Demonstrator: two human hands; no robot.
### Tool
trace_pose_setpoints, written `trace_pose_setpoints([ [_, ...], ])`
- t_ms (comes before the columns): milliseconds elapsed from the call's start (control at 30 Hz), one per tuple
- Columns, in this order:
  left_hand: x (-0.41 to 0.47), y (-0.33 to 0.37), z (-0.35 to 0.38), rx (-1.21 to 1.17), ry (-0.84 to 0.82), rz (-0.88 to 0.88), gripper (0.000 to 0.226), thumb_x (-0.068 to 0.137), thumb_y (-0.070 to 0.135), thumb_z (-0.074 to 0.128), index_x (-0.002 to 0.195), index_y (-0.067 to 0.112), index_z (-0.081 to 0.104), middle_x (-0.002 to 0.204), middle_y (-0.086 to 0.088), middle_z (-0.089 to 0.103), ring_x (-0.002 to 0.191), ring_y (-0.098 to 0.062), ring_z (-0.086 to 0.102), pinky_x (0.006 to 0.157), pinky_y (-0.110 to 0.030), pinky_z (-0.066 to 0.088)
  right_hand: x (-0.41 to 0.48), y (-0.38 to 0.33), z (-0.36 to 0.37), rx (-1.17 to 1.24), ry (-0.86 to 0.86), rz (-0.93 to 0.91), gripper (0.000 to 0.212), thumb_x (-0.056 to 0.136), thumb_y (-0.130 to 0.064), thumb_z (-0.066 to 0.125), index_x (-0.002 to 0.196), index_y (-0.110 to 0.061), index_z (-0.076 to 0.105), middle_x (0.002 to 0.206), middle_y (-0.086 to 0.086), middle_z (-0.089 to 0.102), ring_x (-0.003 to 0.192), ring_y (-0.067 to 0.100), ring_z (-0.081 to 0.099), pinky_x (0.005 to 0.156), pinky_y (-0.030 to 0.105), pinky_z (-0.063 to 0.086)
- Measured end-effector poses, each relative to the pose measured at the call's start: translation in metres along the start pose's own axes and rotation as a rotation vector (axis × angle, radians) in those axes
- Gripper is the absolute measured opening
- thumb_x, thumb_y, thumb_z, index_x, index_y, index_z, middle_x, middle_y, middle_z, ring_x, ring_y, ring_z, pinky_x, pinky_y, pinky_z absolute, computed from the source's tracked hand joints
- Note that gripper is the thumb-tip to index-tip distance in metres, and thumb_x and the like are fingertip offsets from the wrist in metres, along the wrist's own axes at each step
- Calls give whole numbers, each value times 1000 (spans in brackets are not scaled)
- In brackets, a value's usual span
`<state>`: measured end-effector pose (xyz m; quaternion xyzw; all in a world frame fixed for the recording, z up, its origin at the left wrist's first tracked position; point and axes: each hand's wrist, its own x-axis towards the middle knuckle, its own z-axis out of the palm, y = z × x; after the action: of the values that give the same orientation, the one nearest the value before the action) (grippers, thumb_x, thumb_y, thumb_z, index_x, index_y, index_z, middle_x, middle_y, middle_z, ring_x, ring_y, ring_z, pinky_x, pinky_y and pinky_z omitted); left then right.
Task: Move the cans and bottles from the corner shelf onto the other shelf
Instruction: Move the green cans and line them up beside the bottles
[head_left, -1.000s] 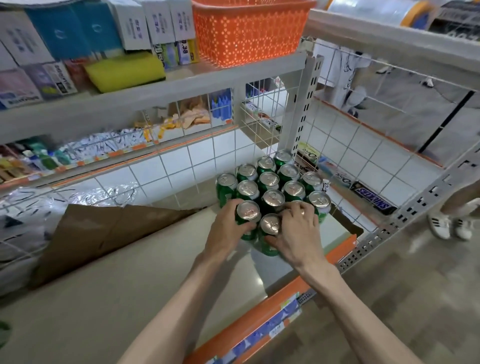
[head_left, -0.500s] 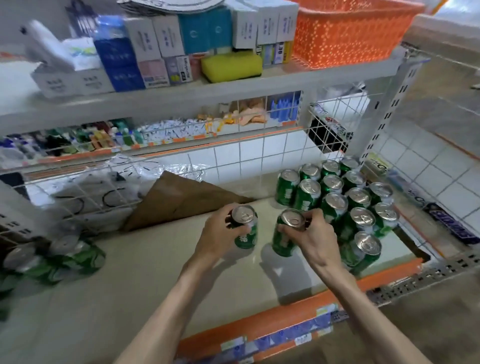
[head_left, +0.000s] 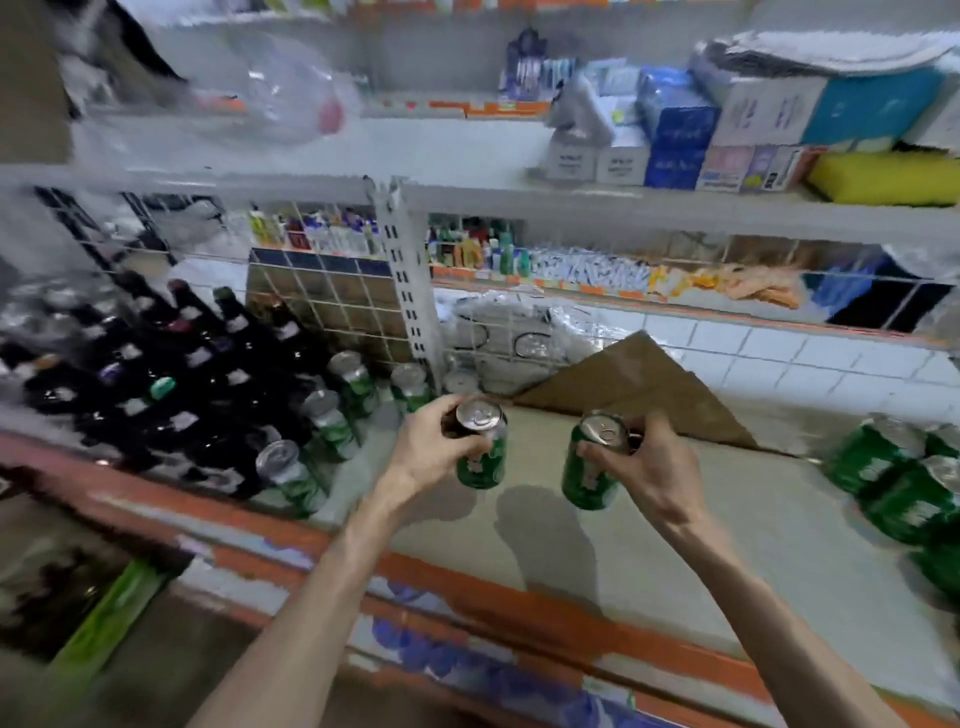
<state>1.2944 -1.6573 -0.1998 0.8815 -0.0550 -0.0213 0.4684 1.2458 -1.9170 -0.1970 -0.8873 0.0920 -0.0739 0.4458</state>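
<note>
Shop shelving fills the head view: a beige shelf board (head_left: 675, 551) with an orange front edge (head_left: 519, 616) runs below both forearms, and a brown cardboard sheet (head_left: 639, 389) lies at its back edge. Over the middle of this board the left hand (head_left: 431, 449) grips a green aluminium drinks can (head_left: 482, 457) round its upper half, fingers curled about the rim. The right hand (head_left: 652, 470) grasps a second green aluminium can (head_left: 589, 475) the same way, just beside the other but apart from it. Both are upright and held clear of the board, with shadows beneath them.

At the board's right edge stands a cluster of green cans (head_left: 893, 478). Past a white slotted upright post (head_left: 410, 291), the neighbouring shelf on the left carries a row of green cans (head_left: 291, 475) along its right edge, hard against dark glass bottles (head_left: 171, 374). That shelf is likely the destination.

Space there looks tight, so a can set down carelessly could topple a standing can or bottle. A can could also clip the post on the way across, or slip, since each grip sits high near the rim.
</note>
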Motion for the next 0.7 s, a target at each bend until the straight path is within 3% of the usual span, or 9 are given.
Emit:
trace_pose_setpoints([
  [33,-5,-8,-15,9,17,-9,53,74,16,87,123,14,67,108,7,69,105,-11,64,76,-4,42,-2,-13,11,-3,-12,-34,50,68,-39,86,96,-14,54,86,-3,63,73,10,56,55,13,38],
  [167,-19,-32,-67,28,68,-26,59,74,19,88,128,12,64,109,7,67,107,-12,62,77,-2,41,-7,-53,53,-1,-56,-98,52,67,-35,88,97,-9,54,87,2,65,78,20,62,64,29,44],
  [267,-26,-52,-99,36,90,-26,53,76,16,86,125,15,66,104,9,65,101,-8,60,72,3,37,-14,-78,82,-33,-35,-127,53,67,-38,87,96,-10,54,89,3,68,80,20,64,65,29,45],
  [400,-24,-74,-123,31,74,-17,55,76,21,86,127,19,64,107,12,64,105,-6,58,80,-14,39,-21,-97,116,-42,19,-106,53,66,-40,88,97,-13,54,94,5,70,84,22,66,72,38,54],
  [467,-19,-83,-128,28,50,-9,58,77,22,85,130,19,63,112,8,66,109,-8,58,83,-16,38,-23,-102,129,-24,34,-79,52,66,-39,87,98,-15,53,92,3,69,83,21,66,74,41,55],
  [700,8,-109,-120,3,-19,22,61,77,18,85,133,16,61,109,11,63,107,-6,57,79,-9,35,-11,-95,168,28,19,-11,48,70,-30,86,99,-14,52,86,-6,63,76,8,62,66,26,50],
])
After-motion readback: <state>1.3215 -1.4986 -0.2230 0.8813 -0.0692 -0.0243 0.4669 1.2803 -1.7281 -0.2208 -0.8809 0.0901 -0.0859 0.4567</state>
